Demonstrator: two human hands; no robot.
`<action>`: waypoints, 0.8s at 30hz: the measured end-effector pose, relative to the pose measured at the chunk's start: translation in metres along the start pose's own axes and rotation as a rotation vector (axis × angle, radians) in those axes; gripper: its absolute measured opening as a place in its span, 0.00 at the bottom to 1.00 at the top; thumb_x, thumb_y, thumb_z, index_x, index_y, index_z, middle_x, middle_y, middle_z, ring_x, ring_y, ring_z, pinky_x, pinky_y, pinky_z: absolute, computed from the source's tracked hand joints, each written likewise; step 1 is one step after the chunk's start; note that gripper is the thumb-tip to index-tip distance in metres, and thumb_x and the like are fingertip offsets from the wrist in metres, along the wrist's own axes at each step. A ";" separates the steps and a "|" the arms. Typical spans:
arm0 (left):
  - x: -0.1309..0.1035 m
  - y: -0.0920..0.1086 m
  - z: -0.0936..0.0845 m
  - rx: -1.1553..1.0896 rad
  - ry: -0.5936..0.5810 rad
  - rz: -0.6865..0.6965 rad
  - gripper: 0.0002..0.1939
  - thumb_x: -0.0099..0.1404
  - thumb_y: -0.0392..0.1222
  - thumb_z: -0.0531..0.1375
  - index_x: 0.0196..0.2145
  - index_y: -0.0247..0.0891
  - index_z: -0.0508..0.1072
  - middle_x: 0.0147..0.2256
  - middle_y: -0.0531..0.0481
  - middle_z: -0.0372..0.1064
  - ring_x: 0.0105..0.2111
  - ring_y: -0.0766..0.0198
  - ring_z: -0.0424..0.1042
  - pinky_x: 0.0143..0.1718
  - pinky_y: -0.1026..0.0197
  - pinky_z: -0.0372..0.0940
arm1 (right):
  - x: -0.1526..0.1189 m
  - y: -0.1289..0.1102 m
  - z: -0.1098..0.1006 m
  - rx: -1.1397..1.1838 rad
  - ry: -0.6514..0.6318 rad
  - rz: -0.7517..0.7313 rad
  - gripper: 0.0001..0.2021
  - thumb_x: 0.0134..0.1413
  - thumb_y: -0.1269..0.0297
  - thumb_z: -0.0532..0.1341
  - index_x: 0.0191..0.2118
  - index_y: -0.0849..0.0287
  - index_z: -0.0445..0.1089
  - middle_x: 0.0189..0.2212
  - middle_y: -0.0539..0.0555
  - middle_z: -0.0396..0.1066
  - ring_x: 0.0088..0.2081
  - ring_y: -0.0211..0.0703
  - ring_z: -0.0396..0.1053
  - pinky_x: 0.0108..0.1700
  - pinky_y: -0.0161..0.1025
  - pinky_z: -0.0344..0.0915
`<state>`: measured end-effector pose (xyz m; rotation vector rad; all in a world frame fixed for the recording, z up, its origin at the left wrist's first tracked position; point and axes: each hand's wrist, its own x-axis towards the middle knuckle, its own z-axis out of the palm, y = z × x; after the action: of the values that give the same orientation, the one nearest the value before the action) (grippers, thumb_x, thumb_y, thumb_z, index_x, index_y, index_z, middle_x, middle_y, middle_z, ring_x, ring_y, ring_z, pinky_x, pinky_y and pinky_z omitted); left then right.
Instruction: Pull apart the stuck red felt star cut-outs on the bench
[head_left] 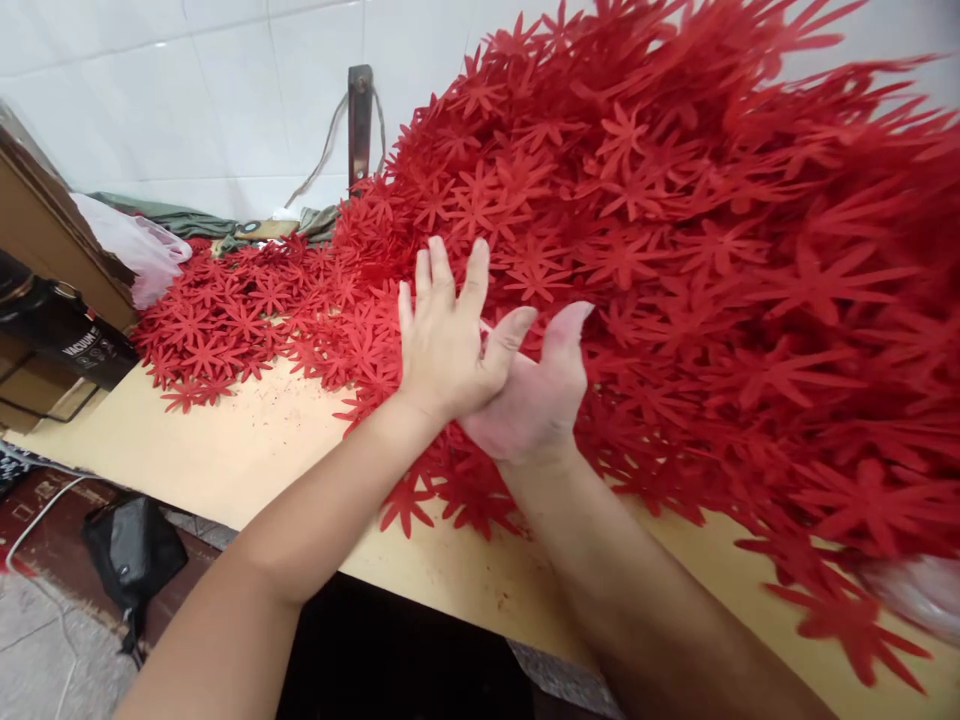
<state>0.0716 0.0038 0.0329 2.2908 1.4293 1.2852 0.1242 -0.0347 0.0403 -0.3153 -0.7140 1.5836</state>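
A big heap of red star-shaped leaf pieces (637, 230) covers much of the pale tabletop (247, 450), piled highest on the right. My left hand (450, 340) is over the heap's front, back side up, fingers spread. Beneath it and slightly to the right lies my right hand (529, 395), palm up with the thumb out; the left hand covers its other fingers. The two hands touch, heel of the left on the right palm. No object shows in either hand.
A black bottle (67, 330), a cardboard box (60, 200) and a white plastic bag (139, 245) stand at the left. A dark metal bracket (360, 130) is against the tiled wall. Below the table's left edge is a black pouch (135, 550).
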 end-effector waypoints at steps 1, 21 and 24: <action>0.006 -0.007 0.000 -0.003 0.004 -0.034 0.37 0.64 0.64 0.35 0.64 0.42 0.47 0.69 0.43 0.33 0.69 0.54 0.29 0.65 0.40 0.31 | 0.000 0.002 0.001 0.015 -0.011 0.022 0.34 0.54 0.38 0.44 0.56 0.55 0.64 0.64 0.52 0.54 0.68 0.37 0.40 0.68 0.48 0.44; 0.001 -0.017 -0.012 0.072 -0.029 -0.369 0.35 0.67 0.59 0.37 0.65 0.38 0.43 0.68 0.38 0.29 0.68 0.50 0.28 0.64 0.36 0.37 | -0.008 0.020 0.005 -0.015 0.038 0.058 0.30 0.52 0.36 0.46 0.47 0.50 0.71 0.62 0.52 0.58 0.67 0.44 0.48 0.66 0.56 0.48; -0.021 -0.002 -0.012 0.087 -0.089 -0.136 0.38 0.65 0.62 0.36 0.65 0.37 0.45 0.68 0.36 0.32 0.68 0.48 0.31 0.64 0.37 0.38 | -0.009 0.016 0.000 -0.072 0.088 0.063 0.28 0.51 0.35 0.47 0.47 0.44 0.70 0.63 0.46 0.56 0.67 0.41 0.46 0.66 0.56 0.47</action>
<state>0.0580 -0.0149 0.0269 2.2290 1.6078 1.0904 0.1131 -0.0431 0.0287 -0.4617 -0.7001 1.5951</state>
